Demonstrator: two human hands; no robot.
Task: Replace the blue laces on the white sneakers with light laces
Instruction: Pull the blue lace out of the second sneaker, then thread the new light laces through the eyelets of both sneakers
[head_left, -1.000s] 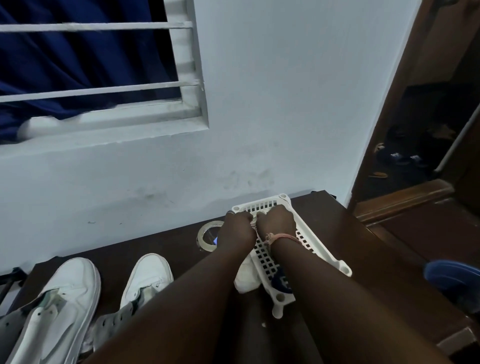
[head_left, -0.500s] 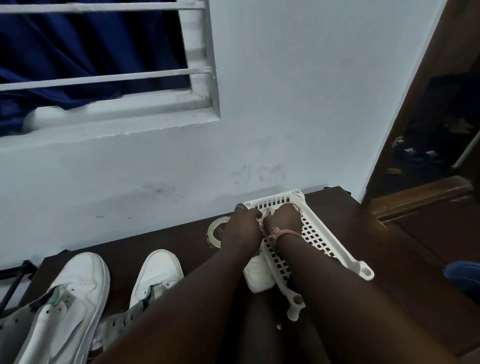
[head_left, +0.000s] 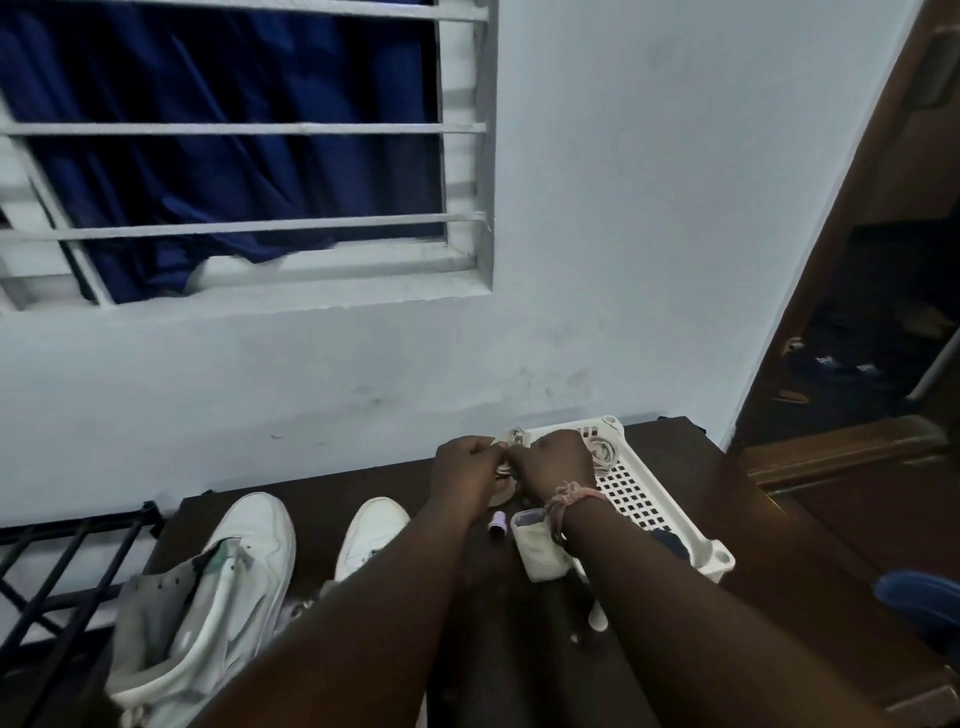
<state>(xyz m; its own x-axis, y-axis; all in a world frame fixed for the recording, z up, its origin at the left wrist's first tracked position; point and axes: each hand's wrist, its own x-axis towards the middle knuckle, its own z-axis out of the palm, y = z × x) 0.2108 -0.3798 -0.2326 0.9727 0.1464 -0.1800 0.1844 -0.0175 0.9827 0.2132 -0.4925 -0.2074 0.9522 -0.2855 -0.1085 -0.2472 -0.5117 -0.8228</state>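
While both hands, left hand (head_left: 464, 467) and right hand (head_left: 558, 460), pinch the light laces (head_left: 511, 441) by the far basket (head_left: 654, 506), we fear tangling; sneakers (head_left: 228, 561) wait near-left on the bench (head_left: 753, 519).

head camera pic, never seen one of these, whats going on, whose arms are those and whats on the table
The camera sits on a person's head and looks forward and down, so the two arms reaching away from you are the wearer's own. There is no machine. The left hand and right hand meet at the near corner of a white perforated basket and pinch a bundle of light laces between them. More coiled laces lie in the basket. On the dark table stand two white sneakers, laces out. Near the wrists lie a small purple item and a pale rectangular case; what they are is unclear.
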